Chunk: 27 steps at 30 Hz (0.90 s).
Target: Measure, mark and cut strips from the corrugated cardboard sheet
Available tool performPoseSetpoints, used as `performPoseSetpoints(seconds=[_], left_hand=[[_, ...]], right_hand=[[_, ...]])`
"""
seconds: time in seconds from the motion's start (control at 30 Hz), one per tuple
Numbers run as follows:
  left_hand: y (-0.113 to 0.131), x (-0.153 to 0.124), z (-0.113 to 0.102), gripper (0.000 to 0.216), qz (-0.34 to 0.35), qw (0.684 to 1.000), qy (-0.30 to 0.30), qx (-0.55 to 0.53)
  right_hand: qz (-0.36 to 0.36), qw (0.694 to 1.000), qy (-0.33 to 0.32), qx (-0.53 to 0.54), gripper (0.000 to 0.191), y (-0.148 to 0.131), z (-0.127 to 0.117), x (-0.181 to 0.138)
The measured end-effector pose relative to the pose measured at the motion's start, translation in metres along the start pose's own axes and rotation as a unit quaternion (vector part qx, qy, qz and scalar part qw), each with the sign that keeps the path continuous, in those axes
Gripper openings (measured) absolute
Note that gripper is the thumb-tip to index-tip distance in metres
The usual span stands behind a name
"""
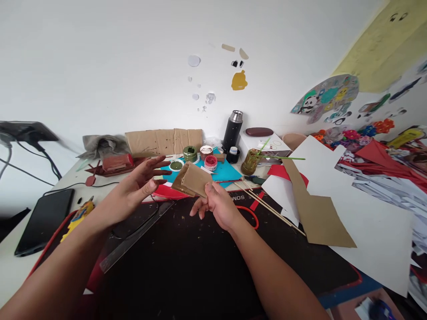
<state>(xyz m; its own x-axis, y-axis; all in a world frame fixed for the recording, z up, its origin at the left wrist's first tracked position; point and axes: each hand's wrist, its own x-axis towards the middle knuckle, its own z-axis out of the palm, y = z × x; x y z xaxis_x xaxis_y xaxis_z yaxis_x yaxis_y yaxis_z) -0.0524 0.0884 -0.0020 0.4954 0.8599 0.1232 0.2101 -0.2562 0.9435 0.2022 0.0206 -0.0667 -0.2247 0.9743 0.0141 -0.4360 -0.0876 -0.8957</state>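
My right hand (216,202) grips a folded piece of brown cardboard (195,178) by its right edge, thumb on top, above the black desk mat (187,266). The cardboard's left end shows layered, open folds. To its left, my left hand (138,189) hangs with fingers spread, apart from the cardboard and holding nothing; its fingertips look stained. Behind the cardboard, a green paint jar (190,154) and a red paint jar (211,162) stand on blue paper (231,178). Scissors with a red handle (251,216) lie partly hidden behind my right wrist.
A clear ruler (133,238) lies on the mat below my left hand. Thin wooden sticks (271,209) and a cut cardboard sheet (323,218) lie at right. Behind stand a murky jar with a green brush (249,163) and a black thermos (232,131). A black tablet (45,222) is far left.
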Motion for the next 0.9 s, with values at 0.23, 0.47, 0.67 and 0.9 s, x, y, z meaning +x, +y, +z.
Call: performPoseSetpoints(seconds=[0.23, 0.47, 0.67, 0.9], left_hand=[[0.006, -0.003, -0.002, 0.084, -0.024, 0.993, -0.052, 0.107], [0.023, 0.014, -0.014, 0.095, 0.033, 0.93, -0.148, 0.336], [0.035, 0.027, 0.0, 0.078, 0.042, 0.874, -0.221, 0.43], [0.029, 0.034, -0.048, 0.088, 0.013, 0.901, -0.116, 0.417]], right_hand=[[-0.001, 0.991, -0.006, -0.13, 0.069, 0.003, 0.008, -0.003], [-0.036, 0.963, 0.039, -0.265, 0.076, 0.01, 0.006, -0.005], [-0.021, 0.933, 0.051, -0.355, 0.096, 0.013, 0.006, -0.005], [-0.058, 0.958, 0.078, -0.269, 0.07, 0.014, -0.002, 0.0]])
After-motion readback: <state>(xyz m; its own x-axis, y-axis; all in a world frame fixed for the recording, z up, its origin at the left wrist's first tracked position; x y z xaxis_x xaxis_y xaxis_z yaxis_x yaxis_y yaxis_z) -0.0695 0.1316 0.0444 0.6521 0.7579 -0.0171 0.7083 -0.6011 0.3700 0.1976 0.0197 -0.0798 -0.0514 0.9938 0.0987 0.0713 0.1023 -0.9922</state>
